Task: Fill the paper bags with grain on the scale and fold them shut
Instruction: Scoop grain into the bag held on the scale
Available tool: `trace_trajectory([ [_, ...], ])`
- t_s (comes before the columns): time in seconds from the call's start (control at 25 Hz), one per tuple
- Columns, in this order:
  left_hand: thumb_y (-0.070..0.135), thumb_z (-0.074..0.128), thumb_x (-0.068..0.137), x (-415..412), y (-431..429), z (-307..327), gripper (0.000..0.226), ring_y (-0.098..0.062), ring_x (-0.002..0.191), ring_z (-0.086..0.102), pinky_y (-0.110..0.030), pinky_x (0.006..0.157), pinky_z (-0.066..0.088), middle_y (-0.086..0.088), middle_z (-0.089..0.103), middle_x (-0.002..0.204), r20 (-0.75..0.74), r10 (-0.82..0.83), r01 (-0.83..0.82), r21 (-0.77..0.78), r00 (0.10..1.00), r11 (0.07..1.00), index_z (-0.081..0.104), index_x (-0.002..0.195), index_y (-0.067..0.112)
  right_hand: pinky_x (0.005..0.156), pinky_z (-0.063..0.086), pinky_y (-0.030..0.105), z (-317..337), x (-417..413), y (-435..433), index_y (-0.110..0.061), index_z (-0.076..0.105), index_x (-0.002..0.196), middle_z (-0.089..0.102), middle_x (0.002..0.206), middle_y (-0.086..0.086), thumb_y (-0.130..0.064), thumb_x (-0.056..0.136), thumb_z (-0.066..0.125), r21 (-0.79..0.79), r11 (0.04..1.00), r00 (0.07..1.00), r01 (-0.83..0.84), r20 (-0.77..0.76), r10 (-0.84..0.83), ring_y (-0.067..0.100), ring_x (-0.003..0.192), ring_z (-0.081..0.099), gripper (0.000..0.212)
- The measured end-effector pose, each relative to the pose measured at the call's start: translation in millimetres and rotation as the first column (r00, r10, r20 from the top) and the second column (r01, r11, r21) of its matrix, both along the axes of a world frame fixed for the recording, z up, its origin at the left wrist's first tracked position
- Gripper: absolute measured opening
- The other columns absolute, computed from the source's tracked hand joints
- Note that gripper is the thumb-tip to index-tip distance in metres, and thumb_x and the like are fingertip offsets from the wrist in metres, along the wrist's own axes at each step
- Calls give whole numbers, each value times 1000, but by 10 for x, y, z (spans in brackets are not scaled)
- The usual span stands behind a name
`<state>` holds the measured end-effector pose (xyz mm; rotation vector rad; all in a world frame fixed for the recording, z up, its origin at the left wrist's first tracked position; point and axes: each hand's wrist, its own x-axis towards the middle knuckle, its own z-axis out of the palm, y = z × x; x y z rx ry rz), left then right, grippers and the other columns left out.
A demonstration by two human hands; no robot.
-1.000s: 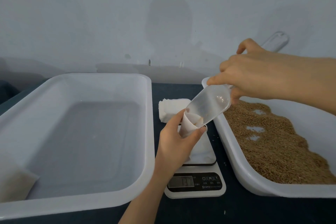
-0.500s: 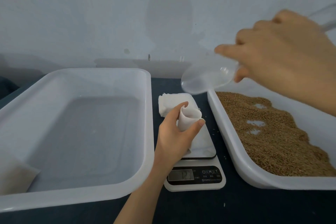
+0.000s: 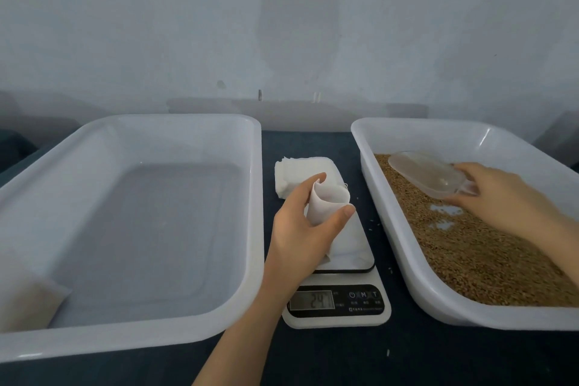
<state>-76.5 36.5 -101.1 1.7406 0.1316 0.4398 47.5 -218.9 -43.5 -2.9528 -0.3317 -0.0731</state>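
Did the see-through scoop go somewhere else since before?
Yes. The scoop went right, away from the paper bag on the scale, and is now down on the grain in the right tray.

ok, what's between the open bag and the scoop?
Head view: between paper bag and scoop, dark table with stray grains, then the grain tray's wall.

Narrow gaps between the scale (image 3: pixel 336 320), left tray (image 3: pixel 255 197) and grain tray (image 3: pixel 404 260)
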Motion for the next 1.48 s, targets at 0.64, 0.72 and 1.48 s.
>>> trace_trajectory([
  [0.64,52,71,70,-3,-14,-18,55,16,100,52,1,63,43,25,55,113,15,3,-3,0,1000,1000,46,120,48,71,52,40,-145,35,-96,-39,44,129,57,109,0,-32,87,58,-77,996,999,-39,6,40,19,87,57,45],
  [0.72,54,70,68,3,-15,-21,56,18,100,51,0,61,43,26,55,112,16,3,-3,-3,1000,1000,46,119,48,68,51,37,-128,20,-97,-42,47,128,56,104,-4,-31,88,58,-97,994,999,-44,24,47,18,85,56,43],
  [1.48,44,74,73,-4,-2,-14,51,9,104,55,0,67,44,23,57,116,16,10,-11,12,1000,1000,47,116,50,62,41,25,-89,9,-124,-43,46,133,61,121,3,-32,78,74,73,997,991,16,-130,-6,3,66,48,63],
])
